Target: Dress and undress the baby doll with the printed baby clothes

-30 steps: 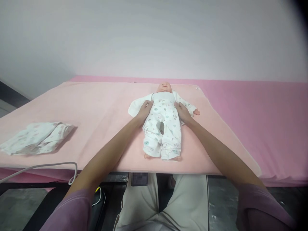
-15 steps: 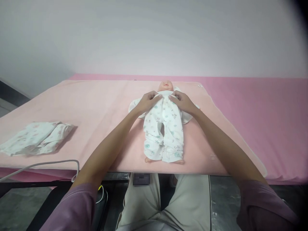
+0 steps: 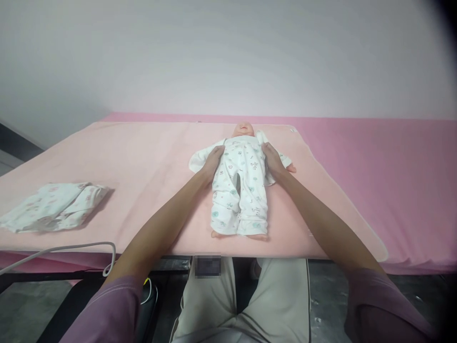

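A baby doll (image 3: 244, 129) lies on its back on the peach blanket, its head away from me. It wears a white long-sleeved top (image 3: 205, 156) and white printed baby pants (image 3: 243, 159), pulled up high over its chest. At the left side of the waistband, my left hand (image 3: 213, 161) is closed on the pants, thumb on top and the other fingers mostly hidden. My right hand (image 3: 273, 159) grips the opposite side in the same way. Bare feet poke out of the leg cuffs, and one doll hand (image 3: 292, 168) shows at the right sleeve.
Folded white printed baby clothes (image 3: 53, 206) lie at the left of the peach blanket (image 3: 150, 166). A pink sheet (image 3: 371, 176) covers the bed on the right. A white cable (image 3: 71, 246) loops over the front left edge. A pale wall (image 3: 228, 57) rises behind.
Both hands have moved from the front of the waistband outward and down to its sides. The waistband now lies flatter and wider, and the doll's hand at the right sleeve is uncovered.
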